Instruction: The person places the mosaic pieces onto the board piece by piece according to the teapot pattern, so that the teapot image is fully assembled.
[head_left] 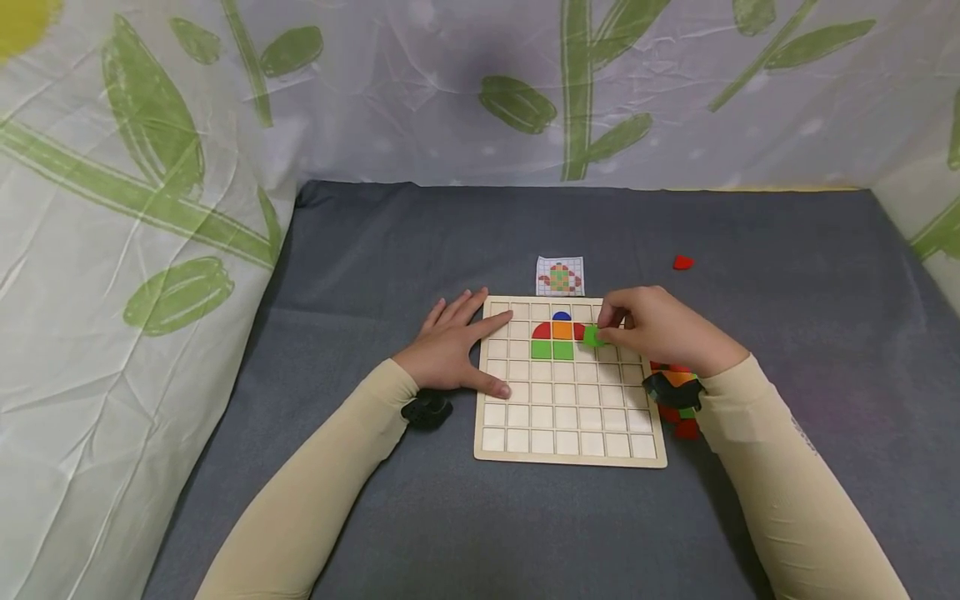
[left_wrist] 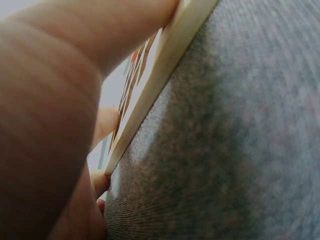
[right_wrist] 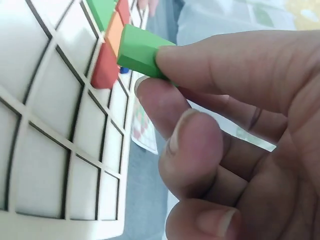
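My right hand [head_left: 667, 329] pinches a green square tile [right_wrist: 142, 50] between thumb and index finger, just over the wooden grid board [head_left: 570, 459]. In the right wrist view the tile is tilted and held near a red tile [right_wrist: 105, 67] in the grid. My left hand [head_left: 450, 348] rests at the board's left edge with fingers spread, thumb and index finger lying over the rim. Set in the grid are a blue half-round tile [head_left: 561, 316], an orange square [head_left: 562, 331], a red quarter-round tile [head_left: 542, 332] and two green squares [head_left: 552, 350].
Behind the board lies a small pattern card [head_left: 559, 277]. A lone red tile [head_left: 682, 262] sits at the back right. Several loose tiles [head_left: 686, 430] are piled beside the board's right edge, partly under my right wrist. Grey cloth [head_left: 420, 517] covers the table; a leaf-print curtain hangs behind.
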